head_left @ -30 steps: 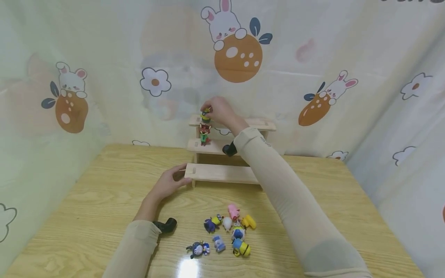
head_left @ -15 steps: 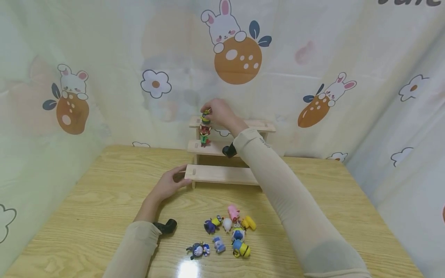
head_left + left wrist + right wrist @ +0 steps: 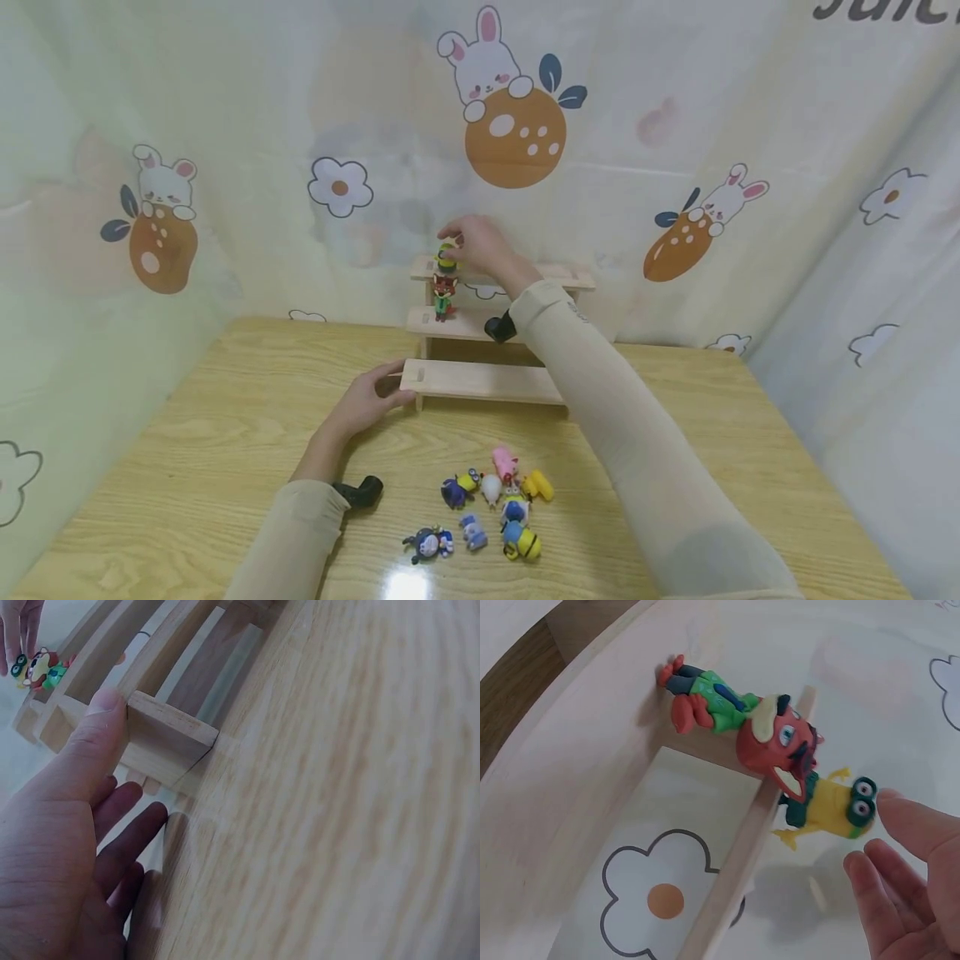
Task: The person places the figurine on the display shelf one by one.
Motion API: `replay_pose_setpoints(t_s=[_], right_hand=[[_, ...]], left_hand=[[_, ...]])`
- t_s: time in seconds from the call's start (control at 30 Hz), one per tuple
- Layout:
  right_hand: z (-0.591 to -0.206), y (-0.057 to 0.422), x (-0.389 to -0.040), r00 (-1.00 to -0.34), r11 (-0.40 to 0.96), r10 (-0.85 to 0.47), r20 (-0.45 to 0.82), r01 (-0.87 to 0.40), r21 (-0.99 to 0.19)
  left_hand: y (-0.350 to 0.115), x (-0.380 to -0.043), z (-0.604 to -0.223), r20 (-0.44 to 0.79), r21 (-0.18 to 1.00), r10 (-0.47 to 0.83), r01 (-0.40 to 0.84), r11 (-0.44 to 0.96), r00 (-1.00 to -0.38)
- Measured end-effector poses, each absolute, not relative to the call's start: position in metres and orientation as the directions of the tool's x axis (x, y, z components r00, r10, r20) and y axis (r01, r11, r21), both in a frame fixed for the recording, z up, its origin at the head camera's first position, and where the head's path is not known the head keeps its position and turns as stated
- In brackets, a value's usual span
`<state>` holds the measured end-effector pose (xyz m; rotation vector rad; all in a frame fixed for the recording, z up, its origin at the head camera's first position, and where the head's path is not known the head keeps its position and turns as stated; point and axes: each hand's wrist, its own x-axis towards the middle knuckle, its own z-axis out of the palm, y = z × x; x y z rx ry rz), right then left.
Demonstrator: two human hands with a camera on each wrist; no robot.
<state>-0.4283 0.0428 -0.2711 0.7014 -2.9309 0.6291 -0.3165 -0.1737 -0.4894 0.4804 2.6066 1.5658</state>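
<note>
On the top step of a three-step wooden display stand (image 3: 483, 379), a yellow minion figure (image 3: 831, 804) stands upright at the left end. My right hand (image 3: 483, 246) is at its head; in the right wrist view the thumb and fingers are spread apart beside its goggles. A red fox figure (image 3: 444, 298) in a green shirt stands on the middle step, just below and in front of the minion. My left hand (image 3: 367, 400) holds the left end of the lowest step, thumb at the front corner and forefinger at the back; its other fingers curl loosely beneath.
Several small figures lie on the wooden table (image 3: 247, 417) in front of the stand, among them a pink pig (image 3: 504, 460), a blue-and-yellow minion (image 3: 521, 540) and a dark blue figure (image 3: 429, 543). A printed curtain (image 3: 405, 108) hangs close behind the stand.
The right thumb and fingers have come off the minion, which stays on the top step. My left hand keeps its place at the stand. The head view has tilted slightly up.
</note>
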Motion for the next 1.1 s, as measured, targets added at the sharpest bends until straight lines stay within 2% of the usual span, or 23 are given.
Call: replay_pose_setpoints(t_s=[0.2,0.43,0.77,1.1], right_hand=[[-0.27,0.057,-0.413,-0.866,0.762,-0.436,0.247,-0.5,-0.411],[-0.287,0.074,-0.365,-0.802,0.66,-0.494,0.335,-0.597,-0.456],[-0.332,0.102,-0.291,-0.798,0.622,-0.531,0.286,-0.595,-0.509],[-0.366,0.12,-0.256,-0.816,0.586,-0.529,0.234,-0.551,-0.594]], left_hand=[[-0.173,-0.316,-0.49,0.103,0.862,0.291,0.232,0.451,-0.951],[-0.174,-0.316,-0.489,0.109,0.846,0.282,0.238,0.478,-0.953],[-0.173,-0.315,-0.492,0.108,0.857,0.287,0.235,0.459,-0.952],[-0.172,-0.315,-0.49,0.108,0.844,0.275,0.234,0.483,-0.955]])
